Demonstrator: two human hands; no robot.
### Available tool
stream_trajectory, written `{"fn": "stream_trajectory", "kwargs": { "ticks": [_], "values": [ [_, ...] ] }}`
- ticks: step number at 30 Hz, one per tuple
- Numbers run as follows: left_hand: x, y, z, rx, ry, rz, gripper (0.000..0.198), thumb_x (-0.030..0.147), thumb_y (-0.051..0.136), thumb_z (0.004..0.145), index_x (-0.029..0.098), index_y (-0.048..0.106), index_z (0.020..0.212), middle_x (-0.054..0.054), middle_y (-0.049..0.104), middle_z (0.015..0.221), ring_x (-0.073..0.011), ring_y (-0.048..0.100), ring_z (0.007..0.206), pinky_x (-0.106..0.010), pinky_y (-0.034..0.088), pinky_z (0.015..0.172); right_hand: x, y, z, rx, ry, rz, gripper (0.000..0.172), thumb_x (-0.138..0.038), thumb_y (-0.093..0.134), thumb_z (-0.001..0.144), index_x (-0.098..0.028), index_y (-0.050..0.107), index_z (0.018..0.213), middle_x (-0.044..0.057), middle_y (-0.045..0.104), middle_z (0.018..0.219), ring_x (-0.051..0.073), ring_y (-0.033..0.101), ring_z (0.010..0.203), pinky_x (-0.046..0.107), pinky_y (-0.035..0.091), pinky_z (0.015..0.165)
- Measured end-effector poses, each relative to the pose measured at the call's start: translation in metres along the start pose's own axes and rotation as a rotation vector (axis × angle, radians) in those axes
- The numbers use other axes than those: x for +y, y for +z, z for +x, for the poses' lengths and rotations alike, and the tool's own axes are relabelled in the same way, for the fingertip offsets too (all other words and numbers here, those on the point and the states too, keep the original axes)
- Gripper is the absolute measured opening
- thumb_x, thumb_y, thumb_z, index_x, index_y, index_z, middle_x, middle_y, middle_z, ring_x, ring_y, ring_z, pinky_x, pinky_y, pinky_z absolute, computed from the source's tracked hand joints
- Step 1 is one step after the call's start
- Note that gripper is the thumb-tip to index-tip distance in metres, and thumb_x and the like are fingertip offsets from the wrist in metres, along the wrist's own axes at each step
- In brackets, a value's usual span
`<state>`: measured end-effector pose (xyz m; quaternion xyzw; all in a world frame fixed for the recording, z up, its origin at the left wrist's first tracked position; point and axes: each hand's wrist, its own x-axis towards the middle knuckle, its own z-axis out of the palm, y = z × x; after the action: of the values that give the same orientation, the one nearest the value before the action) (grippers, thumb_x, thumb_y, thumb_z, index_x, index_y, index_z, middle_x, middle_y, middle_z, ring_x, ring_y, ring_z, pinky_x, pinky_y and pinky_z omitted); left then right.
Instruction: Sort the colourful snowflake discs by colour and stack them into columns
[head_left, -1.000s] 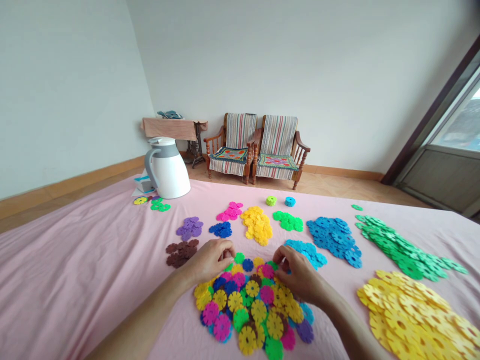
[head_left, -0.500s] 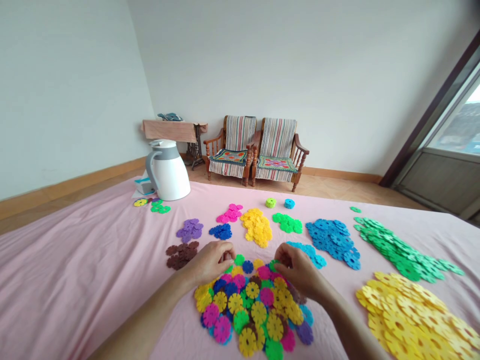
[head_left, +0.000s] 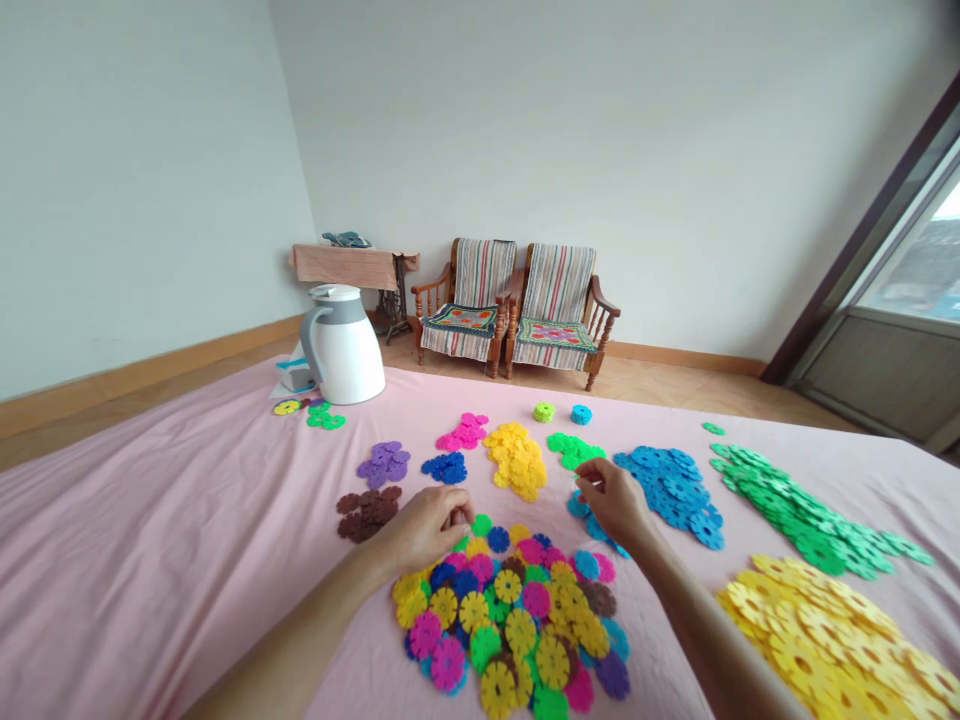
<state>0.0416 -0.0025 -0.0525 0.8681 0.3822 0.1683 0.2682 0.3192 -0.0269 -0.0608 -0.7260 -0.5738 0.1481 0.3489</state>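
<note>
The left hand [head_left: 424, 530] curls at the far edge of the mixed discs [head_left: 510, 620] on the pink sheet [head_left: 150, 560]. The right hand [head_left: 615, 500] pinches just above the light-blue discs [head_left: 592, 522]; whether either holds one, I can't tell.

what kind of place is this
Probably a room in a home, likely a bedroom: a large bed with a pink sheet, two wooden armchairs with striped covers, and a cloth-covered treadle sewing table by the wall.

You get soft, even daylight from the window [head_left: 919, 250] on your right, blown out white at its corner. Shadows on the pink bedsheet [head_left: 142, 570] stay faint, and the wide lens tilts the walls [head_left: 127, 180] at the frame's edges, with nothing badly blurred
</note>
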Motion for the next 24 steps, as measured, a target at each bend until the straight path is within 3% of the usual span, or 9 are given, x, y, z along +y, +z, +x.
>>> {"fn": "stream_trajectory", "kwargs": {
  "ticks": [3,6,15,24],
  "values": [
    [-0.001,0.0,0.0,-0.008,-0.004,0.004,0.013,0.014,0.048,0.074,0.015,0.061,0.078,0.0,0.058,0.069,-0.012,0.052,0.061,-0.02,0.035,0.056,-0.02,0.008,-0.021,-0.184,-0.13,0.037,0.012,-0.02,0.049,0.072,-0.019,0.062,0.072,-0.001,0.064,0.061,0.014,0.06,0.057,0.022,0.042,0.055],
    [0.0,0.0,-0.001,-0.004,-0.004,0.017,0.014,0.013,0.048,0.073,0.016,0.061,0.078,0.0,0.058,0.069,-0.0125,0.052,0.062,-0.02,0.035,0.056,-0.04,0.021,-0.041,-0.289,-0.26,0.038,0.015,-0.016,0.048,0.07,-0.019,0.063,0.072,0.0,0.065,0.066,0.013,0.058,0.062,0.021,0.041,0.056],
    [0.002,-0.004,0.0,0.04,0.004,0.066,0.017,0.008,0.045,0.07,0.016,0.059,0.075,-0.002,0.058,0.073,-0.0152,0.054,0.07,-0.022,0.037,0.061,-0.076,0.051,-0.052,-0.24,-0.415,-0.051,0.02,-0.014,0.055,0.069,-0.023,0.06,0.086,0.006,0.061,0.087,0.023,0.056,0.084,0.031,0.044,0.074],
    [0.0,-0.003,-0.001,0.038,-0.012,0.069,0.019,0.005,0.044,0.068,0.017,0.058,0.075,-0.002,0.058,0.074,-0.0156,0.054,0.072,-0.022,0.038,0.061,-0.073,0.068,-0.047,-0.216,-0.387,0.021,0.016,-0.01,0.053,0.062,-0.022,0.05,0.073,0.001,0.057,0.075,0.018,0.053,0.073,0.028,0.042,0.066]
  ]
}}
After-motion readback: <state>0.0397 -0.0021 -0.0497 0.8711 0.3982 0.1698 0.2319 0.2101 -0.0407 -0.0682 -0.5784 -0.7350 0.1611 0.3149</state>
